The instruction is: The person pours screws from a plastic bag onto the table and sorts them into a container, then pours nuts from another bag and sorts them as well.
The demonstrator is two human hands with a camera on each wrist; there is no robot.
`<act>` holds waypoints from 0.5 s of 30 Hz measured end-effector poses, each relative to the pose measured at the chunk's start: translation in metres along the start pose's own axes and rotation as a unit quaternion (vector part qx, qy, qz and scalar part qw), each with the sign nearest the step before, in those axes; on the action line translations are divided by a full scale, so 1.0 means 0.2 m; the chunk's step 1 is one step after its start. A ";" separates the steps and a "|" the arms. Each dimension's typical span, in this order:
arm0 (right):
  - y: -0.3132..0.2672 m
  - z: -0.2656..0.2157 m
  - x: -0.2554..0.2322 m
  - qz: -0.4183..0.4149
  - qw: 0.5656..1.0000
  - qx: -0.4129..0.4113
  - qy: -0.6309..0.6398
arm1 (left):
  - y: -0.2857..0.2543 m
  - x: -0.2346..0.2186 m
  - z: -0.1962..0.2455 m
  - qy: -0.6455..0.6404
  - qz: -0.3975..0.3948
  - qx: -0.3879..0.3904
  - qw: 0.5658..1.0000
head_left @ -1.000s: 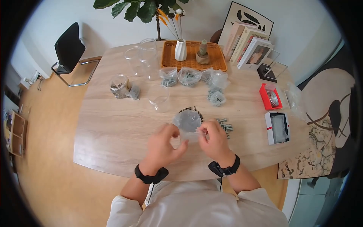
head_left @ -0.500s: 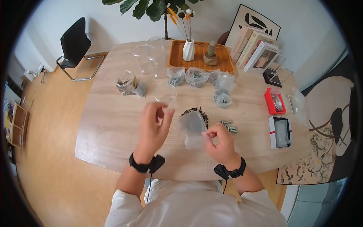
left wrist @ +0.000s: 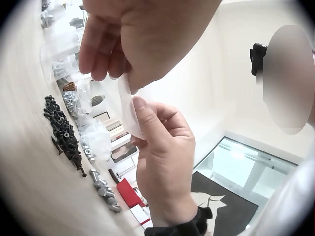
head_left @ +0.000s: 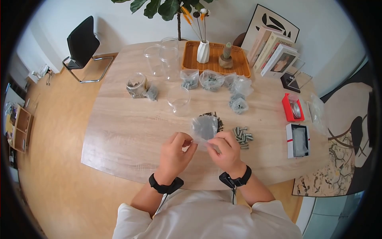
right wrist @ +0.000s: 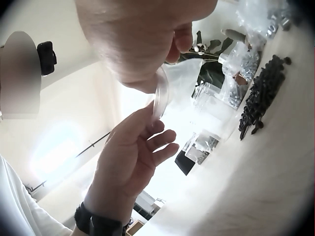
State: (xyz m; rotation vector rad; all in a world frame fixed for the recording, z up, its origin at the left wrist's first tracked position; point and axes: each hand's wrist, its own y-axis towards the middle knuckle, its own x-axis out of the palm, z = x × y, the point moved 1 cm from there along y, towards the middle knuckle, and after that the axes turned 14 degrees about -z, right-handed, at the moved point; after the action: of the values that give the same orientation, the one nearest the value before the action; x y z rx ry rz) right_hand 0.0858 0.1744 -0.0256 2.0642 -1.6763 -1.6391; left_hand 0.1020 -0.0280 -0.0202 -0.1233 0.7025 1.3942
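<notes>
A small clear plastic bag [head_left: 204, 128] hangs between my two hands over the table. My left hand [head_left: 175, 153] pinches its near left edge between thumb and fingers, and my right hand [head_left: 227, 151] pinches the same edge close by on the right. In the left wrist view the bag [left wrist: 129, 110] shows as a pale strip between both sets of fingertips. Behind it lies a pile of black screws [left wrist: 63, 130], partly hidden by the bag in the head view. Silver bolts [head_left: 243, 137] lie just right of my right hand.
Bags of hardware [head_left: 211, 79] line up before a wicker tray [head_left: 191, 53]. A clear cup [head_left: 178, 104] stands ahead of my left hand, with taller clear containers [head_left: 169, 59] behind. A filled jar [head_left: 136, 85] is at left; a red bin [head_left: 287, 107] and white box [head_left: 289, 139] at right.
My left hand was off the bag half a second ago, raised near the clear cup; it has come back and pinches the bag's edge again. The right hand has kept its pinch throughout.
</notes>
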 end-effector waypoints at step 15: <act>0.05 0.01 -0.04 -0.071 0.995 0.063 -0.036 | 0.02 -0.01 0.02 0.191 -0.048 -0.011 0.980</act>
State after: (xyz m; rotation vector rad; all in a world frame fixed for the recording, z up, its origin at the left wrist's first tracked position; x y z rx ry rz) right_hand 0.0778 0.1771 -0.0149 2.2565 -1.7345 -1.7102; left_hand 0.0992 -0.0262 -0.0150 -0.4453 0.9855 1.2985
